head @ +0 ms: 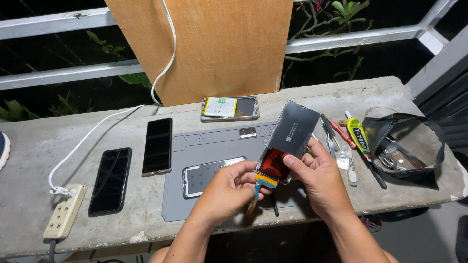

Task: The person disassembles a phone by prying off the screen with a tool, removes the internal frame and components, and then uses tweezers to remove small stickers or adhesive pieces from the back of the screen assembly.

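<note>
A detached phone display panel (287,141) is held tilted above the grey work mat (219,146), its back side turned toward the camera and a reddish reflection seen at its lower end. The right hand (319,178) is closed around the panel's lower right edge, with the thumb pressed on its back. The left hand (229,187) is curled below the panel, and the orange and blue flex cable (263,182) hanging from the panel's bottom edge is pinched between its fingertips. On the mat beneath the hands an opened phone frame (207,178) is laid flat. Another opened phone with its battery exposed (229,108) is set at the far edge of the mat, against a brown board (219,44). Two dark phones (158,146) (111,180) are laid side by side on the concrete counter (44,141) to the left of the mat. A white cable (97,129) is run across the counter to a power strip (65,210) near the left front edge. To the right of the mat, tweezers (329,134), a red-handled tool (341,132) and a yellow tube of glue (358,136) are placed close together, just beside a black pouch (409,146) left open.
</note>
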